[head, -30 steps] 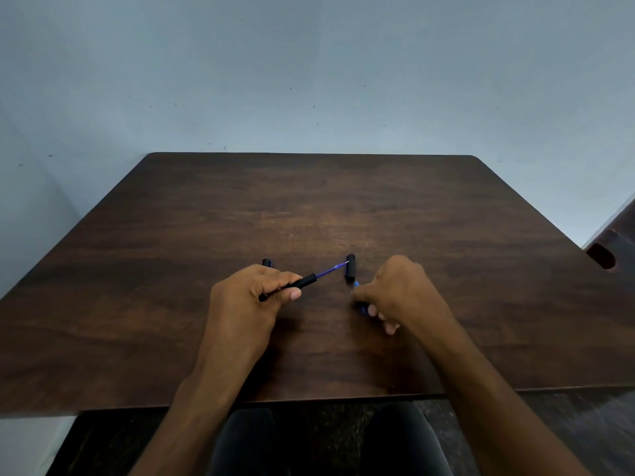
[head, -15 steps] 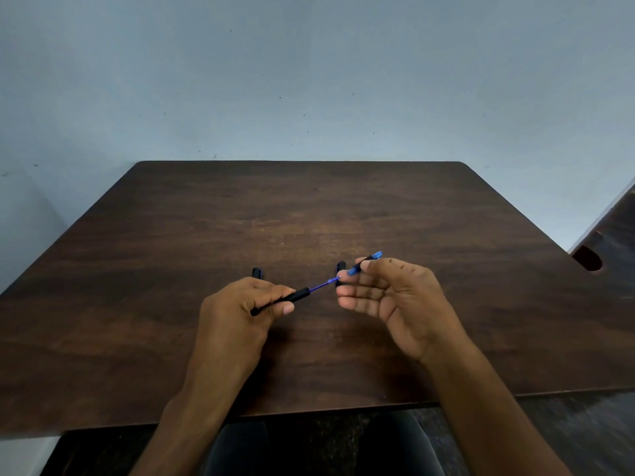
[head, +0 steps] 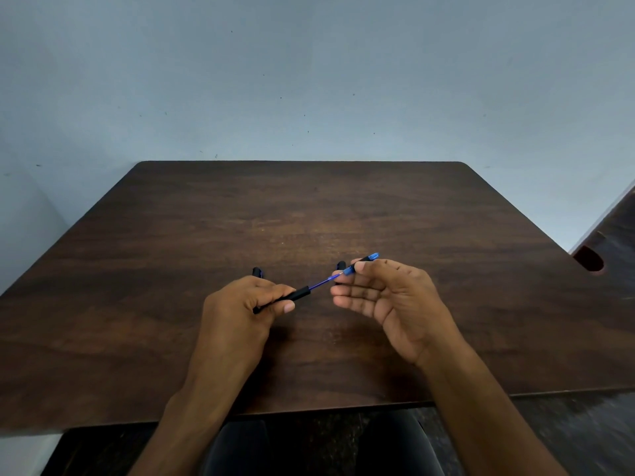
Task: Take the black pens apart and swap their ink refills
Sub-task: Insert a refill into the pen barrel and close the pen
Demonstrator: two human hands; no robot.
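My left hand (head: pixel 240 304) grips a black pen barrel (head: pixel 297 294) just above the dark wooden table (head: pixel 309 218), its open end pointing up and to the right. A thin blue ink refill (head: pixel 321 284) sticks out of that barrel. My right hand (head: pixel 388 297), palm turned towards me, pinches the blue and black tip piece (head: pixel 364 262) at the refill's far end between thumb and forefinger. Another black pen part (head: pixel 257 271) shows behind my left hand, mostly hidden. A further black piece (head: pixel 341 265) peeks out behind my right fingers.
A pale blue wall stands behind the table. At the far right edge, dark wooden furniture (head: pixel 608 249) with a rounded cut-out stands beside the table. My dark-clad knees show under the table's near edge.
My right hand rose from the table, turned palm up and took hold of the refill's tip end. The black piece it was near stays on the table. The left hand barely moved.
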